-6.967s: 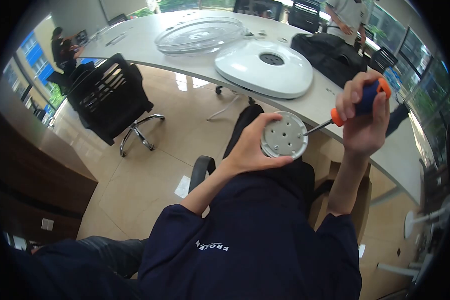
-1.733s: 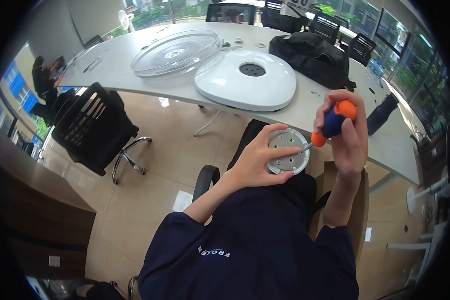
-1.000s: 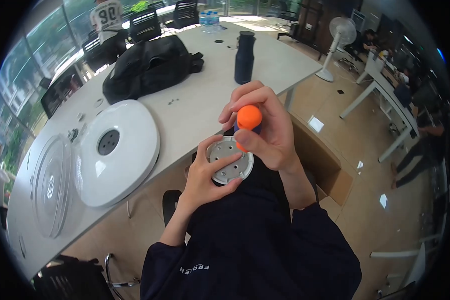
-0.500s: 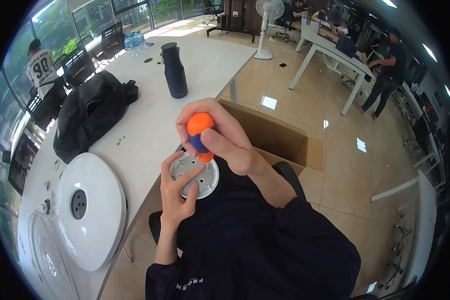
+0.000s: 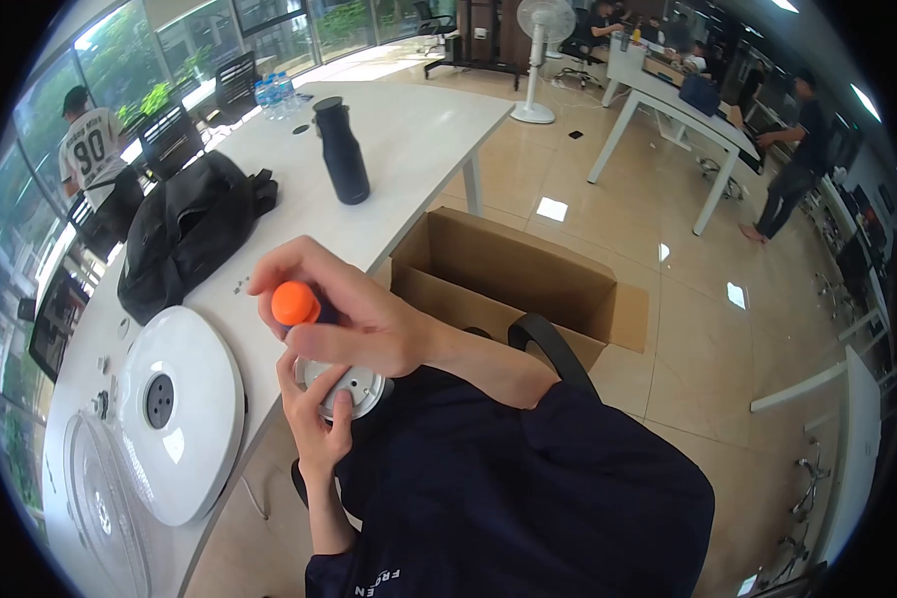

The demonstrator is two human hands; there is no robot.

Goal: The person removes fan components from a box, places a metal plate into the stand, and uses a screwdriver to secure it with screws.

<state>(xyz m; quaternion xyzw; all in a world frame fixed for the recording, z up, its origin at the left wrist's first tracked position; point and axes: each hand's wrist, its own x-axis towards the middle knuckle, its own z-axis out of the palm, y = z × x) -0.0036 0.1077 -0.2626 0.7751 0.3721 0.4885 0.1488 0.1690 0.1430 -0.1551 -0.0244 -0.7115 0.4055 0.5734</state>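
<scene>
In my right hand (image 5: 364, 314) is a screwdriver (image 5: 295, 302) with an orange and dark blue handle. The fingers curl loosely round it, its orange end faces up toward me, and its shaft and tip are hidden. Below, my left hand (image 5: 314, 424) grips a small round white disc (image 5: 371, 392) with holes in its grey face, fingers lying across it. Part of this disc is covered by my right hand. Both hands are over my lap beside the table edge.
On the white table (image 5: 409, 130) stand a dark bottle (image 5: 343, 154) and a black bag (image 5: 194, 224). A large white round base (image 5: 204, 399) and a clear fan grille (image 5: 100, 498) lie nearer. An open cardboard box (image 5: 528, 249) sits on the floor. People are farther off.
Both hands have shifted left in view, nearer the table. The right hand with the screwdriver has turned and now covers part of the disc. My view has tilted slightly.
</scene>
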